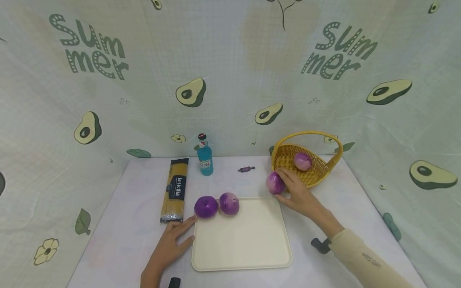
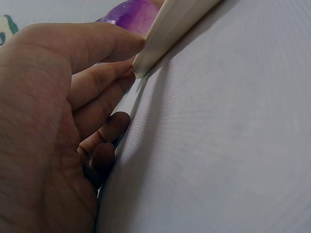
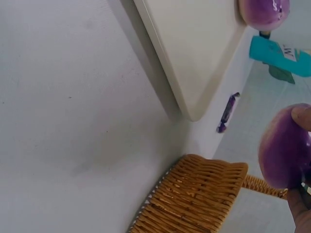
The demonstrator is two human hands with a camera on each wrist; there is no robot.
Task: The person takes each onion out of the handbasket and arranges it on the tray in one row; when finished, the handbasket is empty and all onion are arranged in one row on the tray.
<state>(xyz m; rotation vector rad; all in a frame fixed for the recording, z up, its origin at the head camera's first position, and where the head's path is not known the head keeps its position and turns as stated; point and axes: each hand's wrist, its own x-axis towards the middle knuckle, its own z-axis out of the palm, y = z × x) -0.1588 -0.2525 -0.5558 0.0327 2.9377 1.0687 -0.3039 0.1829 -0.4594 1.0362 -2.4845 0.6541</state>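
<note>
My right hand point(image 1: 296, 194) grips a glossy purple onion point(image 1: 275, 183) at the left rim of the yellow wicker basket point(image 1: 317, 180). Inside the basket lies another purple-and-white onion point(image 1: 302, 161). Two more, a deep purple onion point(image 1: 206, 207) and a paler onion point(image 1: 229, 203), sit side by side on the far left corner of the cream tray point(image 1: 241, 240). My left hand point(image 1: 171, 244) rests at the tray's left edge, thumb and fingertips touching its rim point(image 2: 160, 34). The right wrist view shows the held onion point(image 3: 282, 150) raised beyond the basket's wicker point(image 3: 194, 194).
A pasta packet point(image 1: 175, 190) lies left of the tray. Behind it stands a blue bottle point(image 1: 205, 158), with a small wrapped candy point(image 1: 246, 169) to its right. The tall arched basket handle point(image 1: 306, 133) rises near the patterned cloth backdrop point(image 1: 230, 60).
</note>
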